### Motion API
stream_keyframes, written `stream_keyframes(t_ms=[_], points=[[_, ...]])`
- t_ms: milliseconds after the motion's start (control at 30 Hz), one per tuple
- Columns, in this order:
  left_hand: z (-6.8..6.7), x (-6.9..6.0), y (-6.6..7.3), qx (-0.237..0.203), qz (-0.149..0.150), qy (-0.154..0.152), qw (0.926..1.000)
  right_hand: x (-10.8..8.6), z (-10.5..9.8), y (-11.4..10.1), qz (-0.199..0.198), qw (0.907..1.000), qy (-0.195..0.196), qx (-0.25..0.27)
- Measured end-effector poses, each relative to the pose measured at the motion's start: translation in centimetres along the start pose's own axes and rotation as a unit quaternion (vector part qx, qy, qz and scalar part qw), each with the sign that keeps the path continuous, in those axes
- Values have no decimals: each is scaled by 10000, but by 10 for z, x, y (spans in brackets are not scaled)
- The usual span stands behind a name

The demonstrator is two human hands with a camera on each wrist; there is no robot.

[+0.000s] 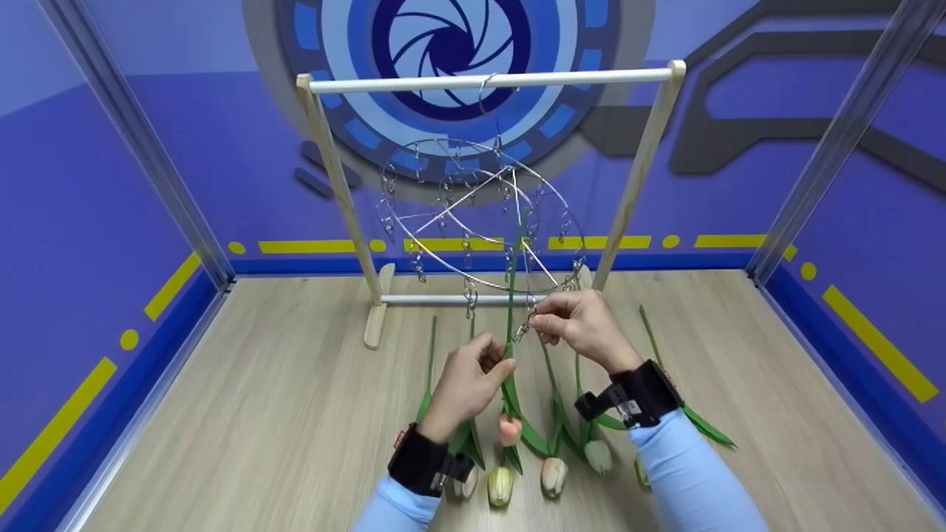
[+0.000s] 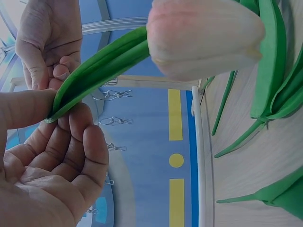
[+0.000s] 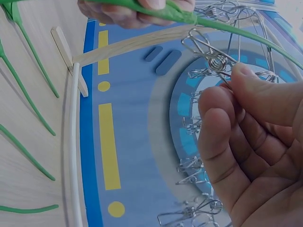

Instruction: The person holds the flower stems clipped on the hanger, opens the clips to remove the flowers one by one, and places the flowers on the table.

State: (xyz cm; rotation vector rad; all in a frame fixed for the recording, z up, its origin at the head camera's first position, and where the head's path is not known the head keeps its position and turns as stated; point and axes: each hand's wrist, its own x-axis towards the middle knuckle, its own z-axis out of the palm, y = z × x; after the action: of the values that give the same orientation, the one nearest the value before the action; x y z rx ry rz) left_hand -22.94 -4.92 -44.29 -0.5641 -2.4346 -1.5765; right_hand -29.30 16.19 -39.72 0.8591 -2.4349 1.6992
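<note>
My left hand (image 1: 469, 380) pinches a pink artificial tulip (image 1: 510, 429) by its green stem and leaf, flower head down and stem pointing up. In the left wrist view, thumb and fingers meet on the leaf (image 2: 102, 71) below the pale pink head (image 2: 203, 40). To the right, my right hand (image 1: 587, 329) pinches a wire clip (image 3: 217, 61) between thumb and forefinger, close beside the stem. That clip hangs from a round metal clip hanger (image 1: 473, 194). In the right wrist view, stem and clip look apart; whether the clip's jaws are spread, I cannot tell.
A wooden rack with a white top bar (image 1: 576, 77) carries the hanger, whose other clips dangle around its ring. Several tulips, among them a yellow one (image 1: 500, 486) and a white one (image 1: 598, 457), lie on the wood-grain table (image 1: 281, 414). Printed panels (image 1: 148, 185) enclose the table.
</note>
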Motion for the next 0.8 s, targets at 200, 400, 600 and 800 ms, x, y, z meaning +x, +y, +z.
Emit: stream_keyframes(t_ms=[200, 400, 600, 800], points=[[-1, -1, 1, 34, -16, 15, 10000, -1, -2, -1, -10, 10000, -44, -28], [-4, -3, 1, 97, 14, 62, 9999, -2, -3, -2, 51, 9998, -89, -160], [-8, -4, 1, 14, -7, 111, 9999, -2, -3, -4, -30, 9999, 4, -159], [-12, -7, 2, -107, -20, 116, 9999, -3, -3, -2, -154, 9998, 105, 1]])
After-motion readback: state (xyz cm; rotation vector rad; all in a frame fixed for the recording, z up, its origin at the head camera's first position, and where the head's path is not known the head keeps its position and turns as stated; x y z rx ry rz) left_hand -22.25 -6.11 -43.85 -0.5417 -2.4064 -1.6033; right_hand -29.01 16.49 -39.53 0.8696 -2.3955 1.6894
